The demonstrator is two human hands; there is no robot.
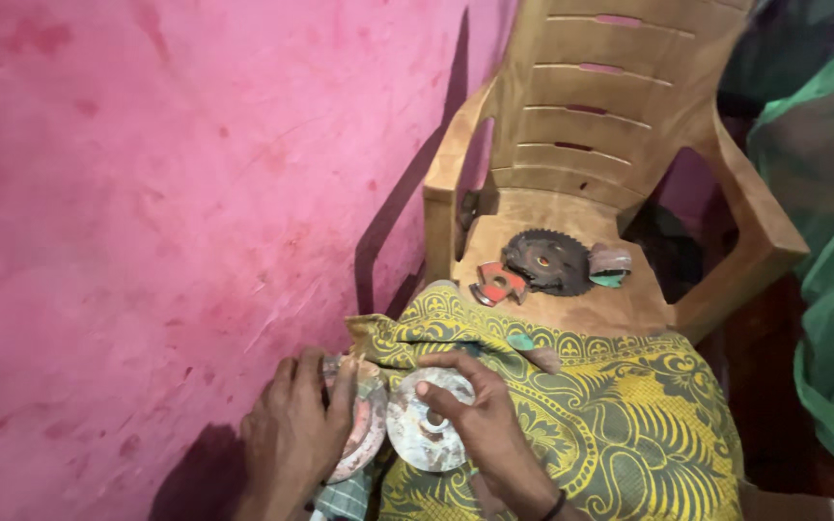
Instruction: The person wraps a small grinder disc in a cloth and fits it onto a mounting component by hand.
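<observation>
Disc: round, grey-white, worn, centre hole; right hand fingers clamped on it.

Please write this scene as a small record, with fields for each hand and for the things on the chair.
left hand: grips a worn round disc, pinkish, at its edge
right hand: holds a grey metal disc, thumb on its centre hole
lap: yellow and green patterned cloth
chair: brown plastic, beside a pink wall
on chair seat: toothed saw blade, red piece, small grinding wheels
</observation>
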